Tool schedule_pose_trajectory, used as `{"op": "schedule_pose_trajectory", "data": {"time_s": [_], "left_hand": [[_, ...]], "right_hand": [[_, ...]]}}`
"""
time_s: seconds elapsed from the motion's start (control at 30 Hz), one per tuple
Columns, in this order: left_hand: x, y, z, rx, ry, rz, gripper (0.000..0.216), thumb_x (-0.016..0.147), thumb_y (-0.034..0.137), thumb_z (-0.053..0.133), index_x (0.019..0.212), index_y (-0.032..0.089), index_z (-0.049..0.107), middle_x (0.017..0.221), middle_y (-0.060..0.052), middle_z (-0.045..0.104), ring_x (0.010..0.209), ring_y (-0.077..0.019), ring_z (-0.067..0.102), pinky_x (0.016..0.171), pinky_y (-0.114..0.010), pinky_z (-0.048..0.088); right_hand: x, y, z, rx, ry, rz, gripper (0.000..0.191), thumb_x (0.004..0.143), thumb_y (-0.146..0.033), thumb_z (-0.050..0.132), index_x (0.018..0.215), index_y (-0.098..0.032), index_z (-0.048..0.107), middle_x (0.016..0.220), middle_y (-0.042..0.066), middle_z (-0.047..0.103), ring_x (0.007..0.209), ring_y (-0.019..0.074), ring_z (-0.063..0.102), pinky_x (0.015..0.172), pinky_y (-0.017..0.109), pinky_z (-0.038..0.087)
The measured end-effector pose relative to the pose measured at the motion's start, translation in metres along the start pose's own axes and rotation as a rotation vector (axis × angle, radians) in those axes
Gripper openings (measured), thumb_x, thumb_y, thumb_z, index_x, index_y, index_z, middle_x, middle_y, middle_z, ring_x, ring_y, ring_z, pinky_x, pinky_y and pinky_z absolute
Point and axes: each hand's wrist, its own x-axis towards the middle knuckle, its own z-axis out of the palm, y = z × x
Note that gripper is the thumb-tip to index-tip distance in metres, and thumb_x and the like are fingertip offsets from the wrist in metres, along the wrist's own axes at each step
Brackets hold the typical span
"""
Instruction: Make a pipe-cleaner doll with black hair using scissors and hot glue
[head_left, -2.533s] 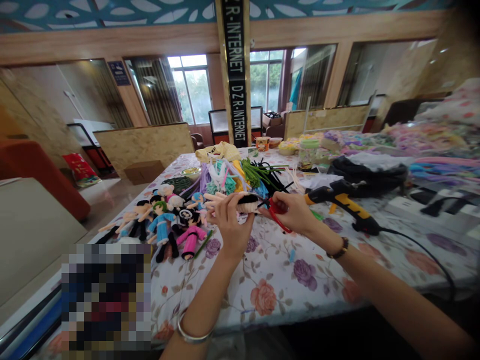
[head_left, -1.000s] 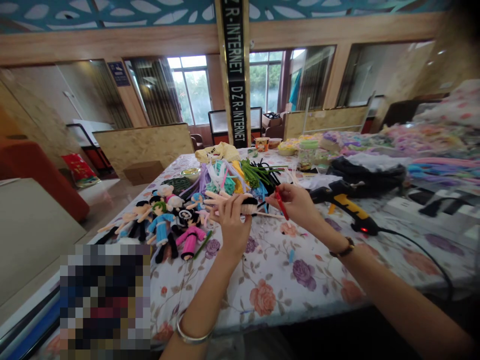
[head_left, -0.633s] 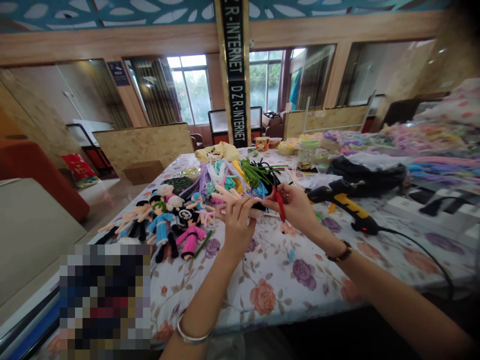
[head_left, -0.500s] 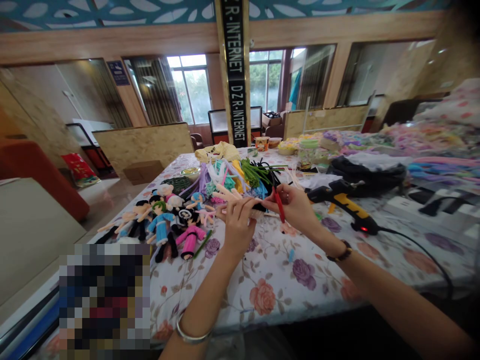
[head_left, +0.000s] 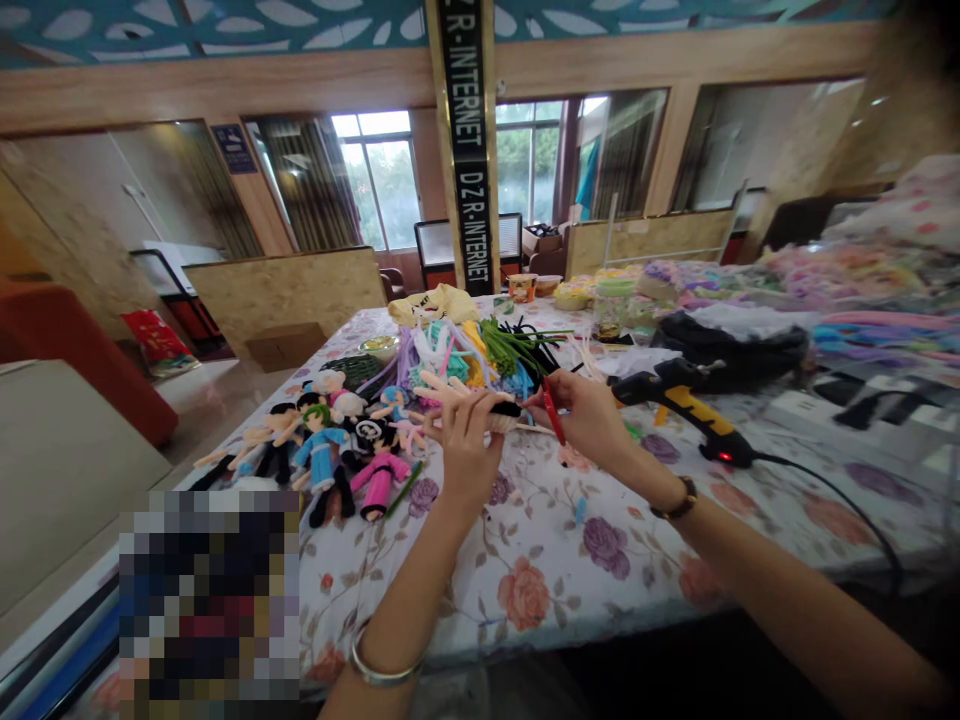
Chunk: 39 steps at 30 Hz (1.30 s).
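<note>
My left hand (head_left: 469,445) is closed around a pale, fuzzy doll piece (head_left: 438,386) with a black end (head_left: 507,408); much of it lies behind my fingers. Close on its right, my right hand (head_left: 592,418) is closed on a slim red-handled tool (head_left: 553,414), whose exact kind I cannot make out. The fingertips of that hand are near the black end; contact is unclear. Behind both hands lies a bundle of coloured pipe cleaners (head_left: 517,345). Left of my left hand are several fuzzy dolls, among them one in blue (head_left: 321,448) and one in pink (head_left: 377,482).
A black and yellow glue gun (head_left: 701,412) with a lit red light stands right of my right hand, its cord trailing right. A black bag (head_left: 739,350) and pastel material (head_left: 840,275) lie at the back right. A flowered cloth (head_left: 555,640) covers the table.
My left fingers have shifted slightly, and more of the black end shows between my hands. The red-handled tool has moved slightly left with my right hand.
</note>
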Motion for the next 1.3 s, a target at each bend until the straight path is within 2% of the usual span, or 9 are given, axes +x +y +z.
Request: {"op": "schedule_pose_trajectory", "data": {"time_s": [0.13, 0.3, 0.7, 1.03, 1.3], "left_hand": [[-0.001, -0.001, 0.001, -0.009, -0.013, 0.006, 0.038, 0.070, 0.005, 0.057, 0.104, 0.024, 0.058, 0.106, -0.003, 0.066, 0.097, -0.0214, 0.053, 0.086, -0.036, 0.028], [-0.002, -0.001, 0.001, -0.058, -0.049, 0.017, 0.043, 0.068, 0.002, 0.056, 0.106, 0.024, 0.057, 0.107, -0.002, 0.065, 0.098, -0.0204, 0.053, 0.086, -0.036, 0.031], [-0.003, -0.002, 0.004, -0.081, -0.091, 0.105, 0.042, 0.070, 0.001, 0.051, 0.107, 0.021, 0.056, 0.104, -0.004, 0.065, 0.097, -0.0201, 0.054, 0.087, -0.036, 0.037], [-0.001, -0.002, 0.003, -0.104, -0.075, 0.036, 0.043, 0.068, 0.002, 0.053, 0.106, 0.022, 0.057, 0.106, -0.004, 0.065, 0.098, -0.0207, 0.054, 0.089, -0.036, 0.037], [-0.003, -0.003, 0.003, -0.092, -0.089, 0.095, 0.044, 0.069, 0.000, 0.052, 0.108, 0.021, 0.056, 0.108, -0.005, 0.065, 0.099, -0.0205, 0.054, 0.088, -0.037, 0.038]], "right_hand": [[0.001, -0.002, 0.001, 0.122, 0.024, 0.030, 0.024, 0.068, -0.035, 0.069, 0.076, -0.020, 0.052, 0.075, 0.006, 0.070, 0.068, 0.0197, 0.066, 0.064, 0.032, 0.052], [0.000, -0.006, 0.001, 0.260, -0.021, 0.003, 0.031, 0.066, -0.041, 0.072, 0.076, -0.020, 0.051, 0.075, 0.005, 0.070, 0.068, 0.0186, 0.066, 0.067, 0.032, 0.053], [-0.003, -0.009, -0.001, -0.026, 0.014, -0.083, 0.022, 0.068, -0.035, 0.069, 0.076, -0.019, 0.055, 0.073, 0.004, 0.071, 0.064, 0.0189, 0.066, 0.062, 0.030, 0.051], [-0.002, -0.012, -0.002, 0.024, 0.048, -0.070, 0.021, 0.069, -0.034, 0.067, 0.074, -0.020, 0.053, 0.070, 0.004, 0.071, 0.063, 0.0183, 0.066, 0.062, 0.030, 0.053], [-0.002, -0.010, -0.002, -0.069, 0.022, -0.083, 0.023, 0.071, -0.038, 0.066, 0.076, -0.019, 0.054, 0.068, 0.004, 0.068, 0.061, 0.0174, 0.064, 0.059, 0.028, 0.051]]}}
